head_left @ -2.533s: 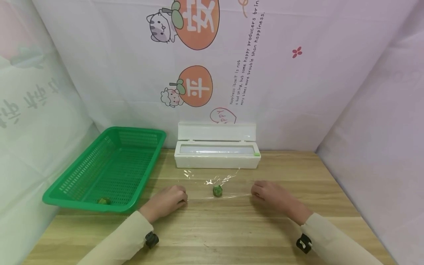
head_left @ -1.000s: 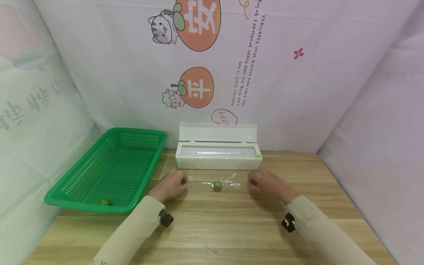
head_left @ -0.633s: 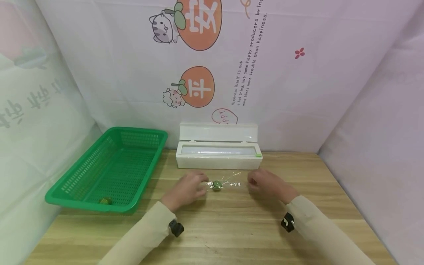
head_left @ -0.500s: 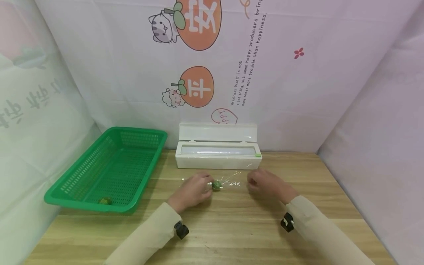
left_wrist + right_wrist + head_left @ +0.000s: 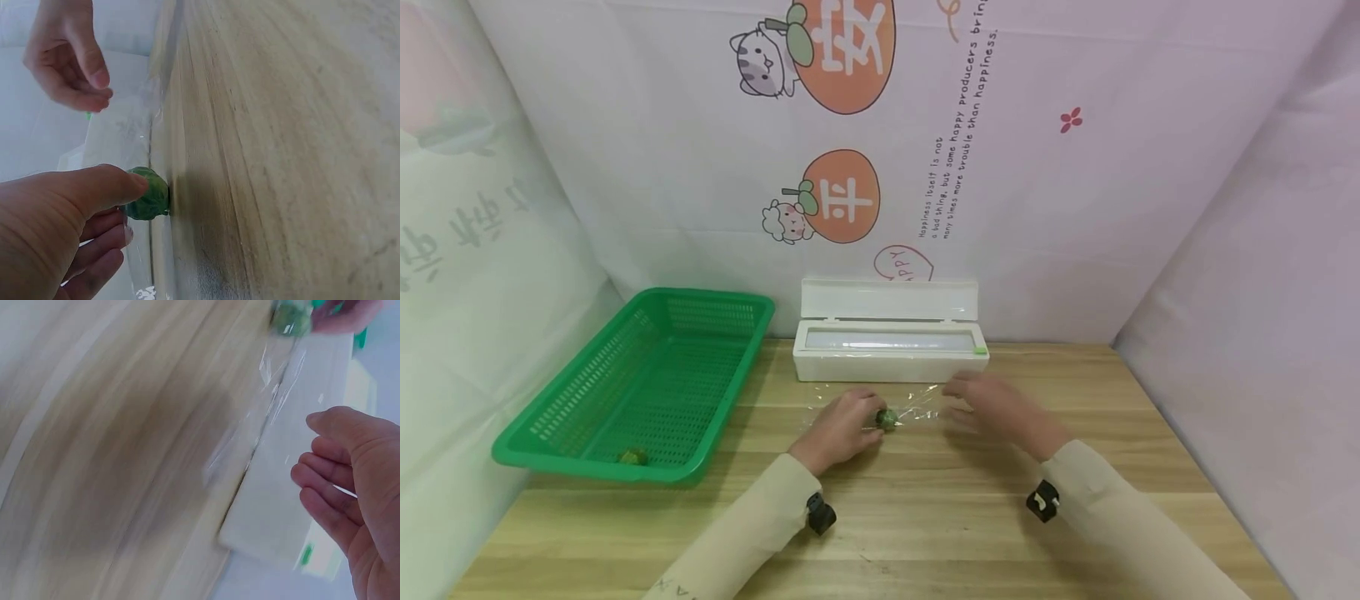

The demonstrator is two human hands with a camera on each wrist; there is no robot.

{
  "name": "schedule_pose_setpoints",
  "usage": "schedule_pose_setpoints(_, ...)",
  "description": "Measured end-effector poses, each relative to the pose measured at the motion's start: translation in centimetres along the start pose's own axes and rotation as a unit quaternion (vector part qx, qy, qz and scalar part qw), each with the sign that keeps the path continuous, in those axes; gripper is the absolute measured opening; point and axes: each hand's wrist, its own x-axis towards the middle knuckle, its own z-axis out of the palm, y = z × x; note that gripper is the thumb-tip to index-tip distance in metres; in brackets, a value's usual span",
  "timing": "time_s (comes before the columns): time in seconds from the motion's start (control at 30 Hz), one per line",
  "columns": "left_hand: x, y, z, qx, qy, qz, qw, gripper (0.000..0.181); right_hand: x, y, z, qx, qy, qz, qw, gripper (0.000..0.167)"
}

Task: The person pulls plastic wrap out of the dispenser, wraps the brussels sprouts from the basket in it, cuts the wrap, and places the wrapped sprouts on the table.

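Note:
A Brussels sprout [image 5: 887, 419], small, round and green, sits on the wooden table with clear cling film [image 5: 917, 404] spread around it. My left hand [image 5: 844, 427] pinches the sprout from its left side; the left wrist view shows the thumb lying on it and the other fingers curved behind. My right hand [image 5: 1000, 408] hovers near the right end of the film. In the right wrist view its fingers [image 5: 328, 481] are loosely bent with nothing between them. Whether the film fully surrounds the sprout is hard to tell, as it is transparent.
Behind the sprout stands a white cling film dispenser [image 5: 891, 367] with its lid [image 5: 890, 300] raised and a green slider at its right end. A green perforated basket [image 5: 700, 454] to the left holds another green sprout [image 5: 632, 457]. Printed white cloth hangs around the table [image 5: 925, 533].
The left hand has let go of the film's left end and moved right onto the sprout. The right hand has released the film's right end, its fingers loosening as it shifts slightly left.

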Motion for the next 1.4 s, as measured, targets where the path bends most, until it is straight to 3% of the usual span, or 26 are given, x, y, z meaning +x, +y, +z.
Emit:
schedule_pose_setpoints(0.13,0.2,0.1,0.1,-0.013,0.001,0.003,0.9999,0.028,1.5,-1.8,0.6,-0.006,0.022,-0.07,0.9973,0.028)
schedule_pose_setpoints(0.23,0.4,0.3,0.2,-0.02,0.003,0.002,0.9998,0.027,2.4,-2.7,1.6,0.003,0.03,-0.093,0.9952,0.03)
schedule_pose_setpoints(0.5,1.0,0.0,0.4,-0.065,-0.006,-0.019,0.9977,0.021,3.7,-3.0,4.1,0.049,0.021,-0.045,0.9976,0.029)
schedule_pose_setpoints(0.8,1.4,-0.6,0.6,-0.116,-0.013,-0.034,0.9926,0.019,4.5,-3.7,4.7,0.08,-0.003,-0.021,0.9966,0.025)
schedule_pose_setpoints(1.23,1.8,-0.6,0.2,-0.1,-0.024,-0.041,0.9939,0.026,5.5,-2.9,4.8,0.118,-0.034,0.013,0.9924,0.012)
schedule_pose_setpoints(1.4,1.6,-0.6,-0.5,-0.072,-0.01,-0.044,0.9964,0.035,5.9,-2.6,4.5,0.137,-0.045,-0.009,0.9896,0.009)
